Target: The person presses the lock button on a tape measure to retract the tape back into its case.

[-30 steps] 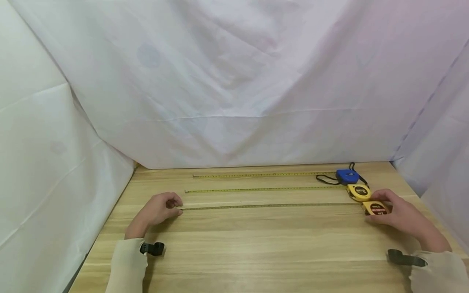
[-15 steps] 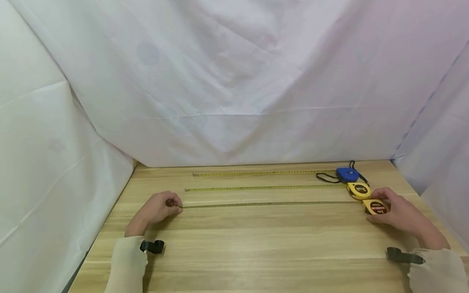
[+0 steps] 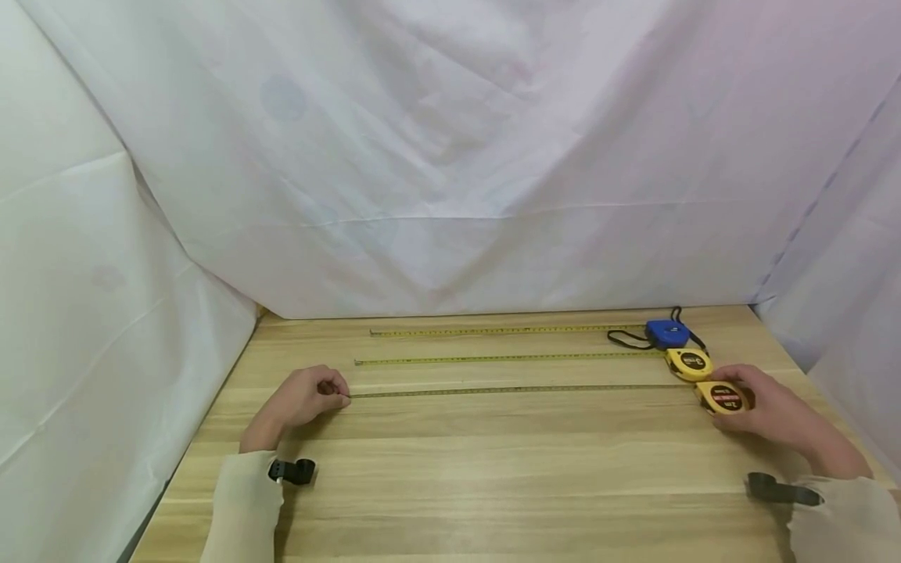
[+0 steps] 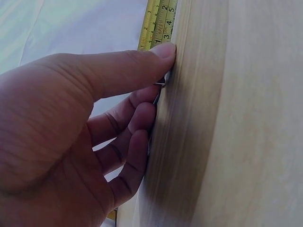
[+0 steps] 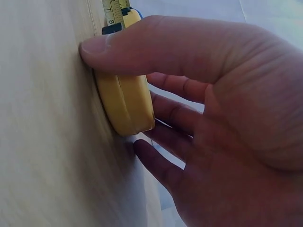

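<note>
Your right hand (image 3: 773,413) grips rounded yellow tape-measure case (image 3: 722,398) across its width, right side of wood-grain table (image 3: 493,485). Thin ruled yellow blade (image 3: 521,389) points left, long axis crosswise; your left hand (image 3: 304,397) pinches end.

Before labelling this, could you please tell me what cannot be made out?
Head view: numbers on the front blade, too small; its tip, hidden by the left hand.
Left wrist view: the blade's far part, cut off by the upper edge.
Right wrist view: part of the front yellow case, hidden by the right hand.
</note>
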